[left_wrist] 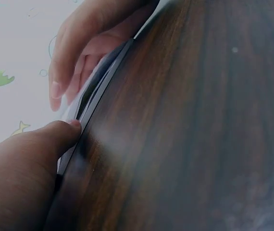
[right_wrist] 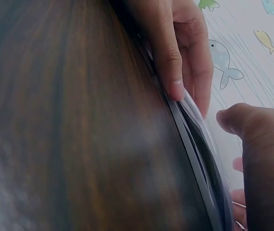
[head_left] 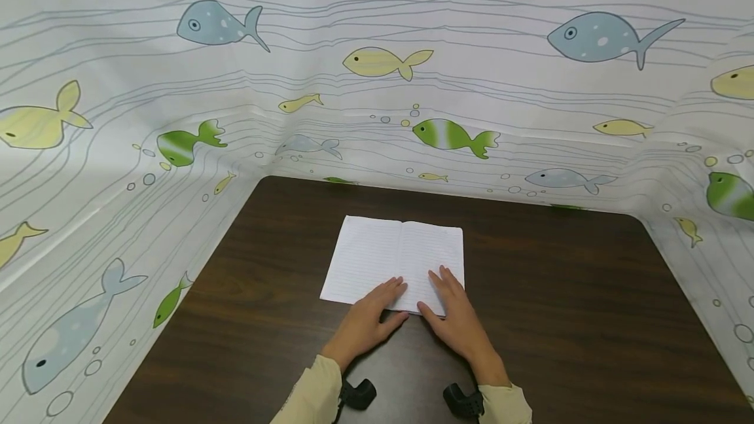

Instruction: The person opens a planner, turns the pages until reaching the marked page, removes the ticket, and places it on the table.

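Both hands, left hand (head_left: 366, 319) and right hand (head_left: 456, 314), rest spread flat on the open notebook (head_left: 393, 256) on the tabletop (head_left: 589, 319); only wrist views show thumbs at its near edge.

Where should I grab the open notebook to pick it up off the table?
Probably its near edge, coming from your side. The notebook lies open and flat on the table, and the wrist views show that edge's stacked pages offering a lip. The left hand and right hand already rest there.
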`<state>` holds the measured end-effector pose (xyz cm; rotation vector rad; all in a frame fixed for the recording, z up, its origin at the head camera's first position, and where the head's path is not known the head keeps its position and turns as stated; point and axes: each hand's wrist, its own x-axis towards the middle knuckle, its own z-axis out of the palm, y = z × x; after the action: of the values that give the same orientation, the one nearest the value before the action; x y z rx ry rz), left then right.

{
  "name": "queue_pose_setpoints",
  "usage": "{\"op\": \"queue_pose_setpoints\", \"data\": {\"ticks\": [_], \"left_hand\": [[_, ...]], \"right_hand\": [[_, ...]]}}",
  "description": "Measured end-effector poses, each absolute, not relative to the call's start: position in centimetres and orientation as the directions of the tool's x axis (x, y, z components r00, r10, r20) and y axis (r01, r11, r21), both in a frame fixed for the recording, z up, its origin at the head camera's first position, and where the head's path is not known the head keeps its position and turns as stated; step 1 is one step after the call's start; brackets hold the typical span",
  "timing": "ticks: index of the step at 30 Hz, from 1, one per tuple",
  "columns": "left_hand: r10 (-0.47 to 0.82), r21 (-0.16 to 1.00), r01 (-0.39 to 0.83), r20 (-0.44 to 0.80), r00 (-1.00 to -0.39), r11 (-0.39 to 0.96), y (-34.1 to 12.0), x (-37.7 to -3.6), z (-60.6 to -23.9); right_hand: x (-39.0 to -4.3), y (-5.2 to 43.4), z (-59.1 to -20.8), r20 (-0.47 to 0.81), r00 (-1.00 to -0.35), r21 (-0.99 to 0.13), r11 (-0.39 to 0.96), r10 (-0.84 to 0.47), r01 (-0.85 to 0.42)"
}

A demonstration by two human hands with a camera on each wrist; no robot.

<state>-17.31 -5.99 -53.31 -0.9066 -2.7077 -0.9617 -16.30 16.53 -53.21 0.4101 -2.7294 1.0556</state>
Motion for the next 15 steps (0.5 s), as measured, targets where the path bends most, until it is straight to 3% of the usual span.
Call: {"op": "queue_pose_setpoints", "data": {"ticks": [10, 15], "left_hand": [[0.426, 0.603, 0.516, 0.3, -0.854, 0.608, -5.87, -17.32, -53.36], [0.395, 0.6, 0.502, 0.313, -0.864, 0.623, -5.75, -17.35, -53.55]], "right_hand": [[-15.96, 16.52, -53.05, 0.221, -0.954, -0.681, 0.668, -0.205, -0.301], [-15.93, 16.58, -53.04, 0.26, -0.95, -0.727, 0.611, -0.174, -0.311]]}}
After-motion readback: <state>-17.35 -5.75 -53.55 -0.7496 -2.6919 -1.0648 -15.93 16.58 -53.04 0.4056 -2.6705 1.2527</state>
